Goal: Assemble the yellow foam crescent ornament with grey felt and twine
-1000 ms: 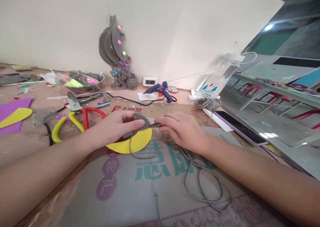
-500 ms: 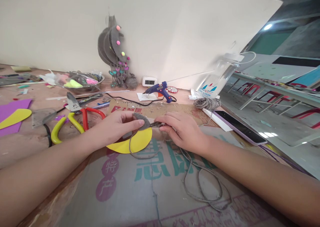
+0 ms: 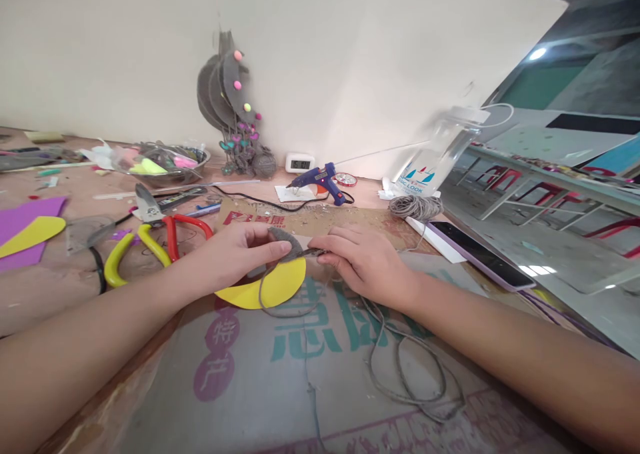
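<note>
My left hand (image 3: 245, 254) pinches a grey, cord-covered piece (image 3: 287, 244) between thumb and fingers. Just below it, a yellow curved shape (image 3: 280, 287) shows, its left part behind my left hand. My right hand (image 3: 363, 261) is closed on grey cord beside the tip of the grey piece; the fingers partly hide the cord there. From the hands a thin loop hangs over the yellow shape, and more grey cord (image 3: 397, 361) lies in loose loops on the printed cardboard (image 3: 250, 401).
Yellow-handled (image 3: 114, 261) and red-handled pliers (image 3: 173, 231) lie left. Behind are a blue glue gun (image 3: 320, 179), a small clock (image 3: 300, 163), a bowl (image 3: 200, 164) and a grey hanging ornament (image 3: 220, 94). A cord ball (image 3: 415, 207), bottle (image 3: 433, 154) and phone (image 3: 480, 254) are right.
The view has shifted very slightly. Both hands keep almost the same pose, with the grey piece and cord still held.
</note>
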Demonstrator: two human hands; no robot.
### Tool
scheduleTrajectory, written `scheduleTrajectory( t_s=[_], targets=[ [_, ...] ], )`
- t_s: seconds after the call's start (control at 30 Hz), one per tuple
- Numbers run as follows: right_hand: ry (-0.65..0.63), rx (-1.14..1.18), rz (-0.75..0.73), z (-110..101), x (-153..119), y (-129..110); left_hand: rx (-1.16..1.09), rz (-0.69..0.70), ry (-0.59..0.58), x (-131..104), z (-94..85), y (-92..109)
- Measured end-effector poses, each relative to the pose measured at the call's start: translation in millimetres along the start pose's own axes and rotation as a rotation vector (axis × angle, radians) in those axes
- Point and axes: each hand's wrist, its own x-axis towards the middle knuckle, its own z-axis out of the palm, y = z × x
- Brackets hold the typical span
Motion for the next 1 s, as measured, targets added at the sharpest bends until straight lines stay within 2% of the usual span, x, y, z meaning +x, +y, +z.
scheduleTrajectory(
  t_s=[0.3,1.0],
  targets=[
    [0.105,0.074,0.09,1.7,-3.7,2.5,0.01,0.029,0.005,-0.3,0.5,1.6],
    [0.065,-0.01,-0.011,1.1,-2.6,4.4,-0.048,0.009,0.01,2.8,-0.9,-4.5]
  ],
)
